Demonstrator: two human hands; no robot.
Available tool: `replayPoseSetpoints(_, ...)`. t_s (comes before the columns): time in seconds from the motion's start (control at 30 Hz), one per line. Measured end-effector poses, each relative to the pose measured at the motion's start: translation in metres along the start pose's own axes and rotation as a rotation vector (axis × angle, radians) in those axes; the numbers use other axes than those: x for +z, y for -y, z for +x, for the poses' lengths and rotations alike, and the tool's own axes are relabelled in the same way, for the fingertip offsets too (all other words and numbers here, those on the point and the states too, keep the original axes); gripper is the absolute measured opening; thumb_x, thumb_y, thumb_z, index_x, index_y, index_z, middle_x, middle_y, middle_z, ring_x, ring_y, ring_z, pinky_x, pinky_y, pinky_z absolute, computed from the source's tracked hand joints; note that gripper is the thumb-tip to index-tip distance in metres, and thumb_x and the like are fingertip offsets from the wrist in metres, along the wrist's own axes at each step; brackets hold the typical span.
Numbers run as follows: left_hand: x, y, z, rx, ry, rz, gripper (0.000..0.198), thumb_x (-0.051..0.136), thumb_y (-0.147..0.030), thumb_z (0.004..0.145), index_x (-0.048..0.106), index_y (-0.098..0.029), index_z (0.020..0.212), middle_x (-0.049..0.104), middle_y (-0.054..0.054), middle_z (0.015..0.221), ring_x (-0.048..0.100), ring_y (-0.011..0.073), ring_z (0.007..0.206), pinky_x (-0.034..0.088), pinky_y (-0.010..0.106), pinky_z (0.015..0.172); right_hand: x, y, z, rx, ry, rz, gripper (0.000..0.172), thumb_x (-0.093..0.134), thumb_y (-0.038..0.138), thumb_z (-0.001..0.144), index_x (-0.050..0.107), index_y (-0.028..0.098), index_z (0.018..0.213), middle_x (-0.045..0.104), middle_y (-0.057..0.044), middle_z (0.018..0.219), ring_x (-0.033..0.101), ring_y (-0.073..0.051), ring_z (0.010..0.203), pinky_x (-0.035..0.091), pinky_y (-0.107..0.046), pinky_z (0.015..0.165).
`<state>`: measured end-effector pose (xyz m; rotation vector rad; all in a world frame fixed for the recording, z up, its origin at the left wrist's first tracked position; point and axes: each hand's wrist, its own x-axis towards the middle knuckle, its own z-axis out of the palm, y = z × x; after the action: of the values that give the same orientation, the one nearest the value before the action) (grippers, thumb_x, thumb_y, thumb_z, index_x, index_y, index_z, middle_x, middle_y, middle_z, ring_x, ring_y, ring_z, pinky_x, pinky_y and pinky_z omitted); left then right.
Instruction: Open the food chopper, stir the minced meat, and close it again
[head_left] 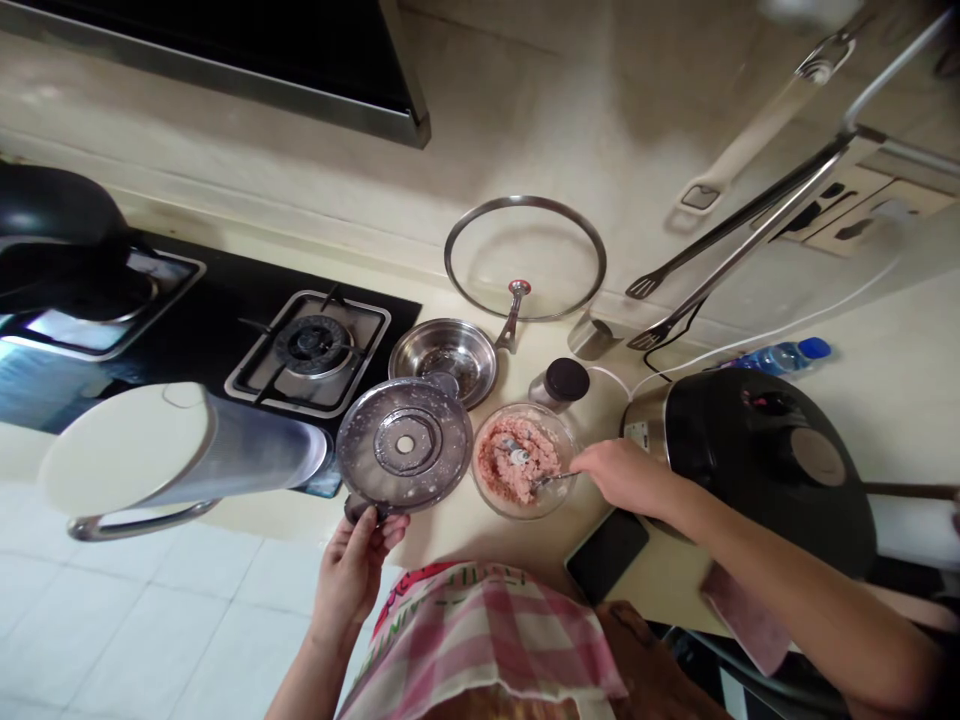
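Note:
My left hand pinches the tab of a translucent food-chopper lid, whose underside faces up with bits of meat stuck to it. Just right of the lid, a clear chopper bowl stands on the counter. Pink minced meat fills it around a blade with a white hub. My right hand is closed on the handle of a metal spoon; its tip is partly sunk in the meat. Behind the lid sits a steel pan or bowl, and a dark-capped jar stands behind the chopper bowl.
A pitcher stands at the left by the gas burner. A glass pot lid leans on the wall. At right are a black cooker, a phone, a bottle and hanging utensils.

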<state>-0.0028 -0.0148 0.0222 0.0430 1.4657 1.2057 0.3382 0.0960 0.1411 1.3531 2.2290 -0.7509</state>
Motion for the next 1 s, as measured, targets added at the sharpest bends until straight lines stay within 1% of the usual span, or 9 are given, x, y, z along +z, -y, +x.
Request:
replayPoseSetpoints(0.1,-0.003,0.0,0.001,0.006,0.006,-0.001,0.05,0.09,-0.043,0.046,0.061,-0.016,0.076,0.074,0.005,0.063,0.072,0.0188,0.06,0.059,0.026,0.06,0.007,0.003,-0.003,-0.024,-0.041,0.058,0.037,0.045,0.011,0.086,0.075,0.024,0.103,0.076,-0.006,0.099,0.069,-0.019,0.09,0.047,-0.024,0.077)
replayPoseSetpoints(0.2,-0.001,-0.002,0.001,0.004,0.009,-0.008,0.05,0.09,-0.042,0.046,0.06,-0.016,0.076,0.074,0.005,0.064,0.071,0.0184,0.06,0.059,0.025,0.06,0.01,0.005,-0.007,-0.063,-0.034,0.047,0.041,0.045,0.006,0.083,0.075,0.025,0.103,0.076,-0.006,0.097,0.069,-0.019,0.087,0.047,-0.024,0.075)
replayPoseSetpoints(0.3,0.004,-0.003,0.001,0.004,0.022,-0.004,0.049,0.089,-0.042,0.047,0.06,-0.016,0.077,0.074,0.005,0.064,0.071,0.0179,0.06,0.059,0.025,0.06,0.002,0.003,-0.01,-0.045,-0.077,-0.008,0.044,0.044,0.003,0.081,0.076,0.026,0.101,0.076,-0.006,0.095,0.07,-0.019,0.086,0.046,-0.025,0.073)
replayPoseSetpoints(0.43,0.006,-0.004,0.0,0.01,0.042,-0.002,0.051,0.09,-0.044,0.047,0.06,-0.015,0.077,0.074,0.006,0.064,0.071,0.017,0.06,0.058,0.024,0.06,-0.018,0.002,-0.012,-0.023,-0.091,-0.017,0.036,0.049,0.007,0.078,0.077,0.027,0.086,0.076,-0.004,0.083,0.069,-0.02,0.079,0.047,-0.026,0.07)
replayPoseSetpoints(0.57,0.001,-0.003,0.0,0.005,0.034,-0.024,0.054,0.091,-0.044,0.043,0.059,-0.015,0.076,0.074,0.006,0.064,0.071,0.0174,0.06,0.059,0.023,0.06,-0.012,0.007,-0.002,-0.019,-0.062,-0.084,0.034,0.051,0.002,0.073,0.077,0.024,0.079,0.074,-0.006,0.077,0.068,-0.02,0.075,0.046,-0.026,0.067)
replayPoseSetpoints(0.67,-0.002,-0.002,0.0,0.007,0.035,-0.027,0.052,0.091,-0.043,0.046,0.06,-0.015,0.077,0.074,0.006,0.065,0.072,0.0181,0.062,0.059,0.024,0.061,-0.003,0.004,0.0,-0.012,-0.089,-0.104,0.036,0.048,0.001,0.077,0.076,0.022,0.085,0.073,-0.007,0.08,0.068,-0.019,0.077,0.045,-0.025,0.066)
replayPoseSetpoints(0.83,-0.002,-0.002,0.001,0.021,0.042,-0.034,0.049,0.089,-0.042,0.049,0.06,-0.015,0.077,0.074,0.005,0.066,0.072,0.0185,0.062,0.059,0.025,0.061,0.003,0.001,-0.002,0.043,-0.302,-0.14,0.039,0.044,0.003,0.086,0.07,0.022,0.107,0.071,-0.005,0.088,0.065,-0.018,0.084,0.044,-0.025,0.071)
replayPoseSetpoints(0.93,0.0,-0.004,0.0,0.029,0.057,-0.023,0.049,0.089,-0.042,0.05,0.06,-0.015,0.078,0.074,0.005,0.066,0.072,0.0188,0.062,0.059,0.026,0.061,0.017,0.007,0.005,0.001,-0.371,-0.221,0.042,0.042,0.004,0.089,0.063,0.02,0.121,0.069,-0.008,0.092,0.063,-0.019,0.088,0.046,-0.026,0.072)
replayPoseSetpoints(1.0,0.001,-0.006,-0.001,0.04,0.059,-0.014,0.049,0.088,-0.043,0.05,0.059,-0.015,0.078,0.074,0.005,0.066,0.072,0.0189,0.062,0.059,0.026,0.061,0.03,0.009,0.007,0.012,-0.367,-0.243,0.041,0.042,0.004,0.089,0.064,0.019,0.12,0.069,-0.008,0.089,0.064,-0.019,0.084,0.046,-0.026,0.068)
